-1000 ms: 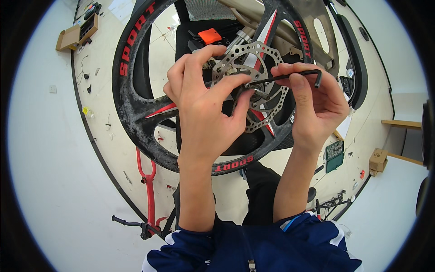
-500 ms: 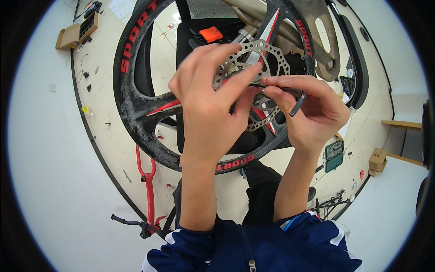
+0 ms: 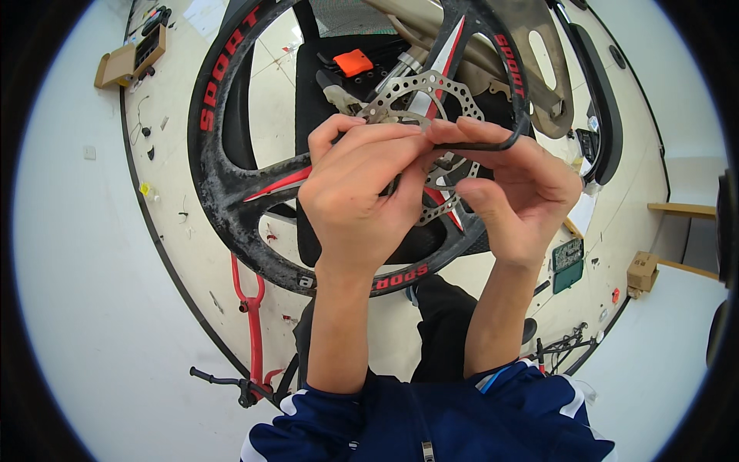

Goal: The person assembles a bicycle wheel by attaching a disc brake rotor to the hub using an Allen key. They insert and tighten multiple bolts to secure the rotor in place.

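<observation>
A black bicycle wheel (image 3: 223,185) with broad spokes and red trim stands in front of me. At its hub sits a silver perforated brake disc (image 3: 431,88). My left hand (image 3: 362,192) covers the lower left of the disc, with its fingertips pinched at the hub. My right hand (image 3: 516,189) holds a black L-shaped hex key (image 3: 493,144) by its long arm, the key pointing left toward the hub. The two hands touch at the fingertips. The key's tip and the bolts under my fingers are hidden.
A tan bicycle frame part (image 3: 539,69) runs behind the wheel at the upper right. An orange piece (image 3: 356,61) lies above the hub. A red stand (image 3: 250,323) and a black handlebar (image 3: 223,381) are at the lower left. A green circuit board (image 3: 568,258) and small cardboard boxes (image 3: 641,271) lie to the right.
My hands have moved closer together over the disc. The hex key has swung from sticking out at the right to lying flat along my right fingers.
</observation>
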`<state>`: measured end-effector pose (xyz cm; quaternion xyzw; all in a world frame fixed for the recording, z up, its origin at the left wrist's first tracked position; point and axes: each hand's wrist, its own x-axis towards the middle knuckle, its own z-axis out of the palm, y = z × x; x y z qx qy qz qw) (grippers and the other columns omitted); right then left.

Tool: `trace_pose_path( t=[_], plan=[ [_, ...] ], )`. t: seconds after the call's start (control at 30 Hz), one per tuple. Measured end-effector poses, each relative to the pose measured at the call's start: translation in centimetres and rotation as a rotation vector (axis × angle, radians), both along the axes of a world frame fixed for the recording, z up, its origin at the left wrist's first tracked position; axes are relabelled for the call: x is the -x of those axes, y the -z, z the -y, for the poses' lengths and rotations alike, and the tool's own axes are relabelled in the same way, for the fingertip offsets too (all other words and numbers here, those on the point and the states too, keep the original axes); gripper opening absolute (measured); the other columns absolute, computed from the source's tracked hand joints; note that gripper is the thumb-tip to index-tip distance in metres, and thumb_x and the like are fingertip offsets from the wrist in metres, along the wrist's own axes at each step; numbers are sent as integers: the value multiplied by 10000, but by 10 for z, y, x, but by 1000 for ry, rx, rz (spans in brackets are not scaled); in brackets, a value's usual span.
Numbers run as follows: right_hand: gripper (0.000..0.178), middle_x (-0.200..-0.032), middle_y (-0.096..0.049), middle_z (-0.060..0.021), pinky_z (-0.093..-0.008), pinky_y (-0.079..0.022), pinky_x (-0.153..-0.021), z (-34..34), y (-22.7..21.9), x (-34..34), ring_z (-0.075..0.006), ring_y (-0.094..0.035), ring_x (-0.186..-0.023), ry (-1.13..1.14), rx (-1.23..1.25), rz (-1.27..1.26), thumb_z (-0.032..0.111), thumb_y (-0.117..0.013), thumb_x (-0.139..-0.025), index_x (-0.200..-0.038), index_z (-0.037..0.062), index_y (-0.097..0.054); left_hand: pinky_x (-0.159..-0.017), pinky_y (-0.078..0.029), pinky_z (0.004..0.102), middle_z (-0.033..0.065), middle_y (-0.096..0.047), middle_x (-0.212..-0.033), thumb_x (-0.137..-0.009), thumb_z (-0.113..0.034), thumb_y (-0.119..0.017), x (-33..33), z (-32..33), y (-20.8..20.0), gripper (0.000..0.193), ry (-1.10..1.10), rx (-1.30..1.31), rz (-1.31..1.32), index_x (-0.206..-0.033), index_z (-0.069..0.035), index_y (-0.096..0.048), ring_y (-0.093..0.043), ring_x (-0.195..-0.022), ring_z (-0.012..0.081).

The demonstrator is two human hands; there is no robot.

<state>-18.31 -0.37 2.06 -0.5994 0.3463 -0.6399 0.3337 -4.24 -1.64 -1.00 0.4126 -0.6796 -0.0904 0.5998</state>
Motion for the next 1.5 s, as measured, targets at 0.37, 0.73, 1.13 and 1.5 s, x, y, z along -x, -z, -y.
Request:
trace_pose_path(
  t=[0.37, 0.73, 1.13, 1.5],
  plan=[
    [268, -958, -745, -129, -220, -550, -712, 4, 5, 0, -135, -723, -813, 204, 62, -284, -6, -712, -833, -1101, -21, -709, -898, -394, 343, 32, -716, -837, -657, 8, -781, 0, 3, -7, 207, 15, -59, 111, -842, -59, -718, -671, -886, 197],
    [218, -923, -746, -109, -231, -548, -712, 5, 4, -1, -146, -719, -824, 170, 93, -321, -22, -660, -873, -1087, -50, -691, -889, -348, 340, -14, -707, -747, -675, -18, -774, -2, 2, 1, 200, -38, -37, 156, -853, -106, -754, -662, -893, 179],
    [181, -878, -713, -195, -321, -607, -716, -18, 3, 19, -250, -721, -801, 323, -84, 64, 37, -635, -934, -1033, -114, -652, -1002, -336, 413, 43, -620, -1280, -649, -119, -824, -11, -3, -1, 160, -101, -156, 235, -799, -144, -778, -460, -1250, 290],
    [115, -873, -720, -166, -281, -584, -744, -29, 24, 21, -185, -707, -813, 184, -174, 55, -54, -666, -876, -974, -109, -687, -860, -484, 302, 93, -731, -967, -738, 49, -774, -19, -12, -15, 167, -58, -113, -3, -888, -6, -727, -653, -986, 211]
  ],
)
